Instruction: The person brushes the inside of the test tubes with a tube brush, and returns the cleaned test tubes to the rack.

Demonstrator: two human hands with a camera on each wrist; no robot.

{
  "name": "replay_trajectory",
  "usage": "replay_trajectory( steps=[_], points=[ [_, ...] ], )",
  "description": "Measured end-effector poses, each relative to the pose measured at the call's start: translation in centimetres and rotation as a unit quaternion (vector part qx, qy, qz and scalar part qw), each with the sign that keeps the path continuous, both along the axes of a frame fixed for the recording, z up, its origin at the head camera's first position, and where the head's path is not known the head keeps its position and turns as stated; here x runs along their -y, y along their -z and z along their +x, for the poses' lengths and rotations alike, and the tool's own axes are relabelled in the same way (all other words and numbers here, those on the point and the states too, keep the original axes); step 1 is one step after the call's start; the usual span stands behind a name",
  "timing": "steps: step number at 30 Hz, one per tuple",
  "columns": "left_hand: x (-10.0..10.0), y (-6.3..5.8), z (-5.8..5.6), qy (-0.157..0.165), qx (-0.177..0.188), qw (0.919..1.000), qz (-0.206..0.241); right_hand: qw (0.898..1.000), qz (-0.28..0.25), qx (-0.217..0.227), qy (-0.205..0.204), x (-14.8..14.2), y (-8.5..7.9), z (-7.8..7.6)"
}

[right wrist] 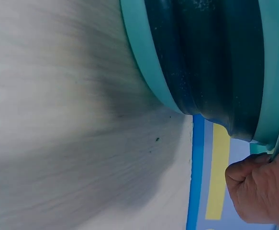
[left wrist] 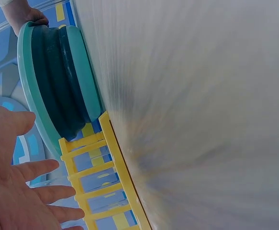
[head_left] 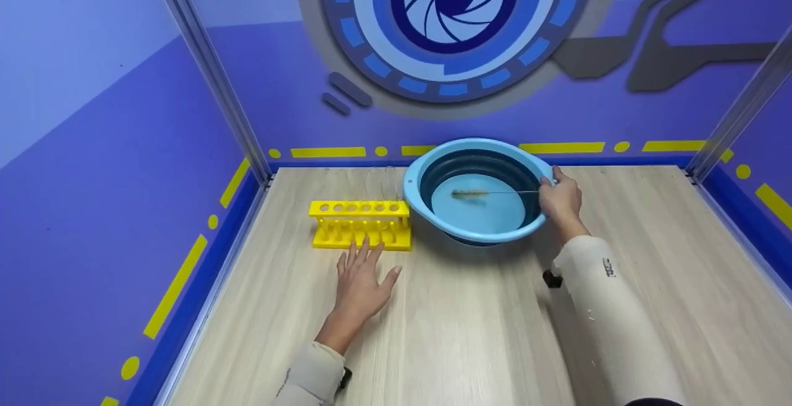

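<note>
- The pale-blue basin (head_left: 495, 236), dark inside its collapsible wall, is right of the yellow rack (head_left: 359, 213); a bristled brush (head_left: 471, 194) shows within its rim.
- The rack's top has 6 holes; faint clear tubes (head_left: 390, 184) show just behind it.
- Wood-grain table (head_left: 470, 319), blue-purple printed wall (head_left: 260, 84).
- Left hand (head_left: 362, 282): fingers spread, holding nothing, by the rack's front; contact unclear.
- Right hand (head_left: 561, 202): grips the basin's right edge, beside the brush's wire.

Basin (head_left: 482, 236) lt blue & dk teal, rack (head_left: 359, 213) yel, tbl (head_left: 458, 319) pale wood-grain.
</note>
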State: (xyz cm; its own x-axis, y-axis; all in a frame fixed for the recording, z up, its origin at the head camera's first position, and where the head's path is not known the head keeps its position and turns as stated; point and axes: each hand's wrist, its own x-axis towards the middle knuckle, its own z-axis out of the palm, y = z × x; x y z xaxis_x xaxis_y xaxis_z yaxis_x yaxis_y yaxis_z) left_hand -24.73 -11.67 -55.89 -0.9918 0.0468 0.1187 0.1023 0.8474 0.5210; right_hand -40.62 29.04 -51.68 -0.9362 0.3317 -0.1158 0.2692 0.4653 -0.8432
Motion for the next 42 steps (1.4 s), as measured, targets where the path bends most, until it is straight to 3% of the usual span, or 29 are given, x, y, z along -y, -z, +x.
replay_trajectory(
  steps=[13, 18, 29, 42],
  points=[
    [0.2, -0.4, 0.1, -0.01, 0.017, 0.9998, -0.002, 1.0, 0.017, 0.008, -0.006, 0.0, 0.0, -0.1],
    [0.3, -0.5, 0.2, -0.008, 0.008, 0.9999, 0.003, 0.999, 0.03, -0.007, -0.013, -0.2, 0.0, 0.1],
    [0.4, -0.2, 0.4, -0.011, 0.017, 0.9998, 0.003, 1.0, 0.015, 0.006, -0.018, -0.2, -0.2, 0.4],
    [0.5, -0.6, 0.5, -0.015, 0.024, 0.9996, -0.004, 0.999, 0.026, 0.009, -0.023, -0.3, -0.1, 1.5]
  ],
)
